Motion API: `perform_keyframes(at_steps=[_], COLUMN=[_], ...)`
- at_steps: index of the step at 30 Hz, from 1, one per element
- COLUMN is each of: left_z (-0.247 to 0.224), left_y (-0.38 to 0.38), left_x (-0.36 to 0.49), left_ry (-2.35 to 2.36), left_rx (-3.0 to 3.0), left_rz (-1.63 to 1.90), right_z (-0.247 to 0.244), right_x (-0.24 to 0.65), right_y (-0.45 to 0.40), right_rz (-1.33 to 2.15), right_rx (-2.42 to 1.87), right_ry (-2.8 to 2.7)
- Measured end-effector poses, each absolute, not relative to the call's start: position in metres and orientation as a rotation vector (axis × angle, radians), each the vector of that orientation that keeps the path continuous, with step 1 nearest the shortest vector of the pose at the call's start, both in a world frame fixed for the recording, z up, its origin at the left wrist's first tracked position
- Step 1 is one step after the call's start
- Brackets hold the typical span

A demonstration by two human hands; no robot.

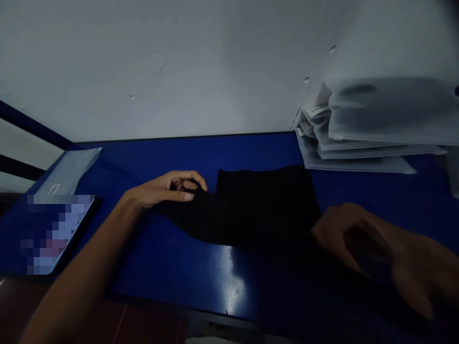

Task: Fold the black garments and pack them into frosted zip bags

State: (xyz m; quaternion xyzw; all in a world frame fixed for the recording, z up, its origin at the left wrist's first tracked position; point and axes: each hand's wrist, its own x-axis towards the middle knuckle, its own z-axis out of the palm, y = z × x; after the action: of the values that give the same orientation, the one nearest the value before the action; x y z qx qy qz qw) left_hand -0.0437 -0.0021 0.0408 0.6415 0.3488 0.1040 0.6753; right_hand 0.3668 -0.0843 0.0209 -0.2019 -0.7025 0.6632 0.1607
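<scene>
Wall [186, 67]: pale grey, filling the background behind your counter, with a fine crack above the middle.
Floor [148, 327]: dark red, showing under the counter's front edge at your left.
Counter [143, 157]: deep blue, running across in front of you, its back edge against the wall; a bright glare patch lies near the front.
Black cloth [251, 205]: on the counter before you, between your two hands and reaching under the right one; its left part narrows, its middle stands out as a squarish panel, and its folds are too dark to read.
Stack of bags [376, 148]: translucent, piled at your back right against the wall, well apart from your left hand.
Flat panel [60, 234]: at your far left, beside your left forearm, blurred into squares.
Single bag [77, 165]: translucent, lying at your back left, just beyond the flat panel.
Right hand [399, 243]: over the cloth's right part, fingers bent at its edge, thumb spread well away; dark and blurred, so you cannot tell whether it grips.
Left hand [161, 188]: pinching the cloth's narrow left end between thumb and curled fingers.
Label [54, 189]: small, white, on the single bag.
</scene>
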Motion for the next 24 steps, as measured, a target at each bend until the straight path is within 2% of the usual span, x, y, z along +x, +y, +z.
perform_keyframes(at_steps=[3,10,18,21,24], left_z=[0.039,0.035,0.033,0.034,0.036], left_y=[-0.002,0.005,0.005,0.004,0.004], left_x=[-0.044,-0.046,-0.043,-0.042,-0.042], left_ry=[0.907,1.048,1.028,1.038,1.047], left_rx=[1.333,1.329,1.349,1.376,1.394], left_rz=[0.399,0.657,0.608,0.575,0.533], right_z=[0.025,0.018,0.018,0.012,0.004], right_x=[0.360,0.373,0.371,0.367,0.362], right_y=[-0.085,-0.071,-0.070,-0.073,-0.076], right_rz=[1.772,1.583,1.441,1.207,0.879], right_rx=[-0.768,-1.169,-1.226,-1.262,-1.125], right_ry=[-1.646,-1.456,-1.789,-1.996,-2.163])
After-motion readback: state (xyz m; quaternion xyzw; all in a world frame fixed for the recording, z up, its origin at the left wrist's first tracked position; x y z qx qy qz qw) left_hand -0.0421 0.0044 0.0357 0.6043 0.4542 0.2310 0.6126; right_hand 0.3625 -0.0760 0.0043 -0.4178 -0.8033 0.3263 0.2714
